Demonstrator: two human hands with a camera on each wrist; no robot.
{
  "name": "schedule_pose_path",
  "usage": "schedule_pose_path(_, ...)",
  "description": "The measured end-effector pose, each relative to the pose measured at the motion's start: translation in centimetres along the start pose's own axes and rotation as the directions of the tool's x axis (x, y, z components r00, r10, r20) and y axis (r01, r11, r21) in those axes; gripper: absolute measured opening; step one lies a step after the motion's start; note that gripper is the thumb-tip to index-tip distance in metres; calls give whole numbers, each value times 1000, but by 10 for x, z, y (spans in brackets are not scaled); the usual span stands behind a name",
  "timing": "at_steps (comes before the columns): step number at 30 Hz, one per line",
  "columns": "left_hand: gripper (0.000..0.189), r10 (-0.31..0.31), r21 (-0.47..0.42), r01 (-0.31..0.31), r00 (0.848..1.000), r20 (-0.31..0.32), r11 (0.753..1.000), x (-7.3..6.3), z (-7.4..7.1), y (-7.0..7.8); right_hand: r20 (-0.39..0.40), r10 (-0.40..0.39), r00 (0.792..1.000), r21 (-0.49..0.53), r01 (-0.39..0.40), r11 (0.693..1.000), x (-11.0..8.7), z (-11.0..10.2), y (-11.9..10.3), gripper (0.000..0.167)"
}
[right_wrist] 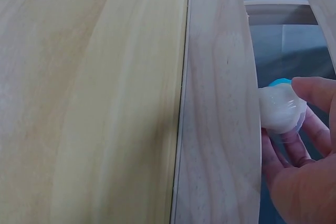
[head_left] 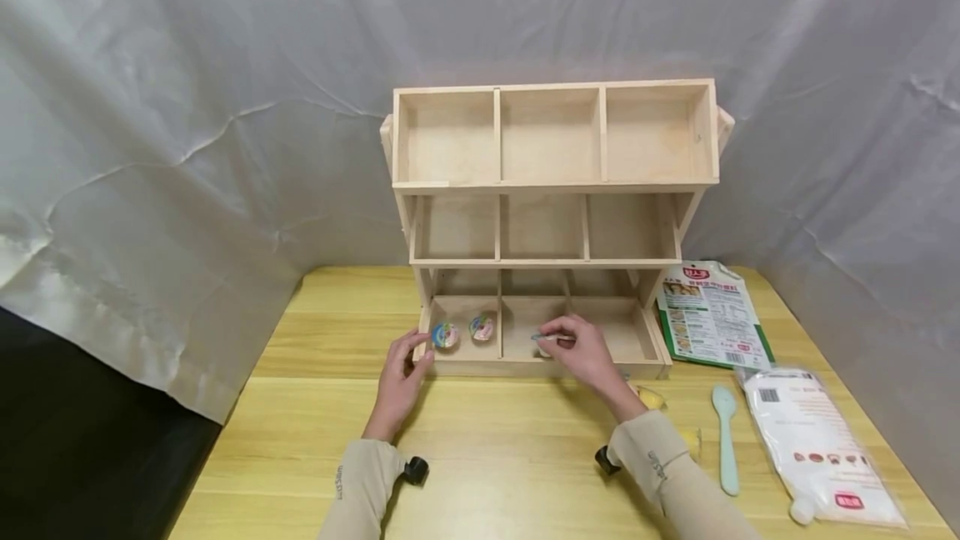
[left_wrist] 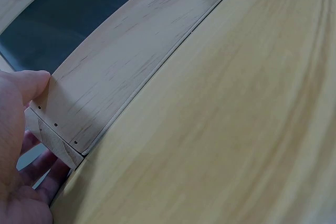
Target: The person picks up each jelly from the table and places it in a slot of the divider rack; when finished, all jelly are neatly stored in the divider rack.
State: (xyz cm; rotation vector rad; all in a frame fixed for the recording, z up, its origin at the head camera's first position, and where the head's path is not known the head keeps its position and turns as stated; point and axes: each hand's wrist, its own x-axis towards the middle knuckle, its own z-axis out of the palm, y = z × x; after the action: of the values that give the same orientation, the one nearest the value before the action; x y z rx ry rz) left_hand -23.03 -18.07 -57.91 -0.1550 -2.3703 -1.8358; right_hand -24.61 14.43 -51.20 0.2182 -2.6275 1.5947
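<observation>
A three-tier wooden rack (head_left: 555, 187) stands on the table, each tier split into three compartments. Two small jelly cups with printed lids, one (head_left: 445, 336) by the left wall and another (head_left: 482, 327) near the divider, sit in the bottom tier's left compartment. My left hand (head_left: 401, 377) grips that tier's front left corner, thumb on the top edge and fingers round the side (left_wrist: 55, 132). Over the bottom middle compartment, my right hand (head_left: 583, 350) pinches a third jelly cup (right_wrist: 282, 109), whose whitish body shows just behind the front board.
To the right of the rack lies a green-and-white printed packet (head_left: 712, 315). Nearer are a clear-and-white spouted pouch (head_left: 821, 448) and a pale green spoon (head_left: 725, 440). Small yellow items (head_left: 649, 397) lie beside and partly under the right forearm. Grey cloth (head_left: 225, 107) hangs behind.
</observation>
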Motion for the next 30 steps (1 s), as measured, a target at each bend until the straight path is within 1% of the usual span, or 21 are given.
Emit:
schedule_pose_path(8, 38, -3, 12, 3, 1000, 1, 1000, 0, 0, -2, 10, 14, 1000, 15, -14, 1000, 1, 2, 5, 18)
schedule_pose_path(15, 38, -7, 18, 7, 1000, -1, 1000, 2, -1, -2, 6, -12, 1000, -6, 12, 1000, 2, 5, 5, 16)
schedule_pose_path(19, 39, -2, 20, 2, 1000, 5, 1000, 2, -1, -3, 10, 2, 1000, -7, -2, 1000, 2, 7, 6, 16)
schedule_pose_path(22, 38, 0, 18, 0, 1000, 4, 1000, 1, -1, -4, 8, 12, 1000, -25, -12, 1000, 1, 8, 5, 15)
schedule_pose_path(30, 38, -1, 17, 1, 1000, 0, 1000, -1, 0, -4, 4, -11, 1000, -65, 12, 998, -1, 10, 9, 15)
